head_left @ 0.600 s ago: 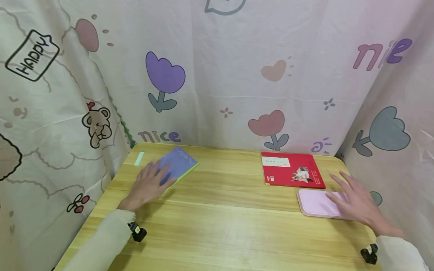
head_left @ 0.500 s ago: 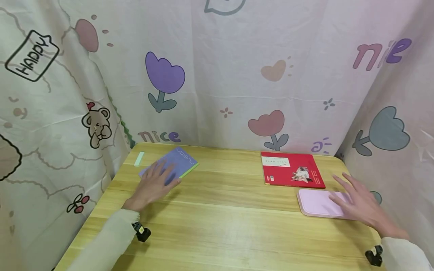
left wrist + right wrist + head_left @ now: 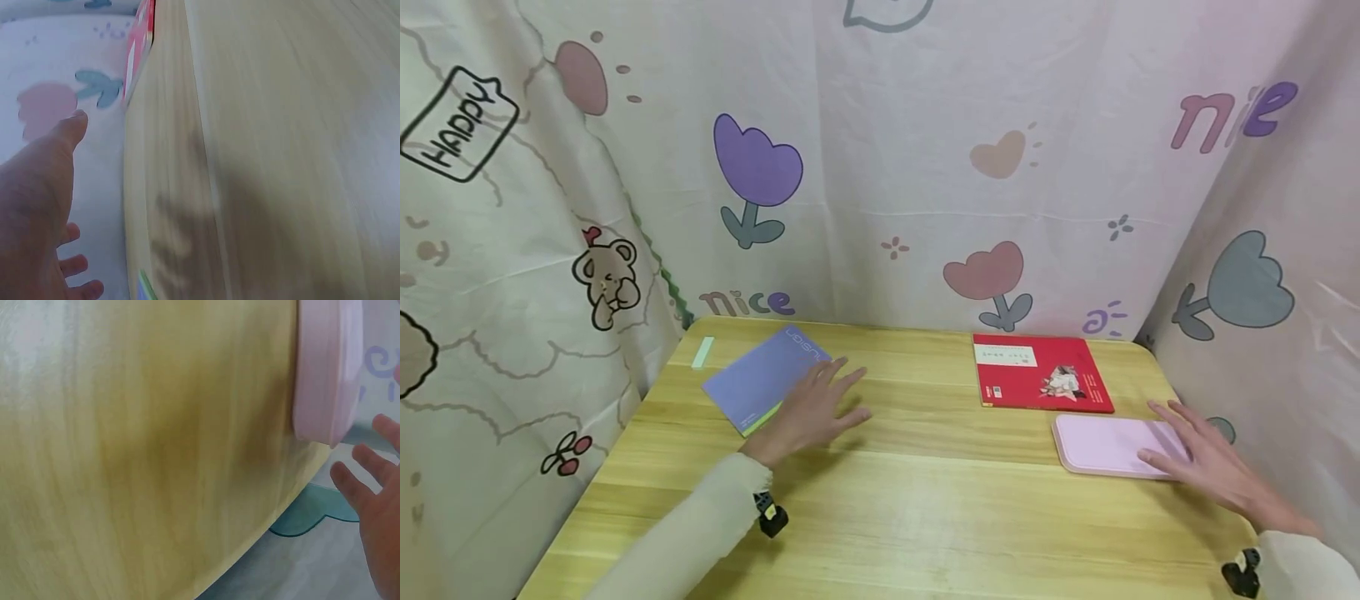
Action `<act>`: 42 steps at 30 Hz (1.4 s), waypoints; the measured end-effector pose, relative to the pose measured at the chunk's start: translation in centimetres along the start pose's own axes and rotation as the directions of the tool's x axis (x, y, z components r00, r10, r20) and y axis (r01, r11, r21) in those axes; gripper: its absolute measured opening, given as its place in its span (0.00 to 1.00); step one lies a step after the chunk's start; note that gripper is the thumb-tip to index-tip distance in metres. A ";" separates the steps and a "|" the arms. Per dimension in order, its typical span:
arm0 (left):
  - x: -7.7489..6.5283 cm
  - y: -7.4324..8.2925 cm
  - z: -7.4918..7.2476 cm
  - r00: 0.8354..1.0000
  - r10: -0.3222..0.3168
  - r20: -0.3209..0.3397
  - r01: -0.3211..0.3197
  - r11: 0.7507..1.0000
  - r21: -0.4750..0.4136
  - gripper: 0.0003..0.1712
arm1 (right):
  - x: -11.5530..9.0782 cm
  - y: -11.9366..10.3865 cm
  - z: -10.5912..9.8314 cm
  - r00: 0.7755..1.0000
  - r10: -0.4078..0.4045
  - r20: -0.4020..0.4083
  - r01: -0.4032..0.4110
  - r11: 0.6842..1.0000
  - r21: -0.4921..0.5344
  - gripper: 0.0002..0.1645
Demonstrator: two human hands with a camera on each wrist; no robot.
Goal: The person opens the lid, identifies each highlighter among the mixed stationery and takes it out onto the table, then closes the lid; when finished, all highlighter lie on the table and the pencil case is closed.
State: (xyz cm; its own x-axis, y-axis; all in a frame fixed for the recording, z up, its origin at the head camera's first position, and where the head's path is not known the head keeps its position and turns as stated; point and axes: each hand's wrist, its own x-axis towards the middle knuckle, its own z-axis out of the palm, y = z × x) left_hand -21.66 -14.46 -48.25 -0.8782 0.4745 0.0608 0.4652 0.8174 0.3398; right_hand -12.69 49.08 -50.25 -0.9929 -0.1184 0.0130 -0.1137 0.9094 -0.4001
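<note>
My left hand [image 3: 808, 412] hovers over the table by the right edge of a blue-purple booklet [image 3: 760, 375], fingers spread and holding nothing. In the left wrist view its thumb and fingertips stand apart above the wood, and only a corner of the booklet shows at the bottom. Over the right end of a pink flat case [image 3: 1108, 446] is my right hand [image 3: 1210, 462], its fingers loosely spread and nothing in them. The right wrist view shows a gap between those fingers and the case [image 3: 325, 369]. Behind the case lies a red book [image 3: 1041, 375].
A small pale green strip [image 3: 703, 352] lies at the table's back left corner. The wooden table [image 3: 917, 517] ends at a printed curtain [image 3: 880, 167] at the back and on both sides.
My left hand has moved right, from over the booklet to its right edge, uncovering most of the cover. My right hand has drifted slightly right and down. Booklet, case and book keep their places.
</note>
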 end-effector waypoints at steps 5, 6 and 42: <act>1.6 2.8 0.9 0.998 0.034 0.051 -0.032 0.999 -0.033 0.47 | 0.1 0.2 0.8 1.000 -0.010 0.017 0.010 1.000 -0.005 0.57; 2.0 3.4 1.1 0.997 0.043 0.058 -0.041 0.999 -0.035 0.47 | 0.1 0.2 0.9 1.000 -0.005 0.022 0.005 1.000 -0.009 0.58; 8.2 18.5 9.7 0.934 0.312 0.174 -0.279 0.941 -0.191 0.48 | -0.5 -4.2 2.6 0.992 -0.104 0.077 0.109 0.992 -0.065 0.53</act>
State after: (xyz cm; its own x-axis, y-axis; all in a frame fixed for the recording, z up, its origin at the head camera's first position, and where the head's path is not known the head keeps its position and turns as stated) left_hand -19.20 7.73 -50.61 -0.6553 0.7553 -0.0006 0.6617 0.5745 0.4818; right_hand -11.66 44.24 -50.95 -0.9699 -0.2430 -0.0156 -0.2237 0.9148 -0.3363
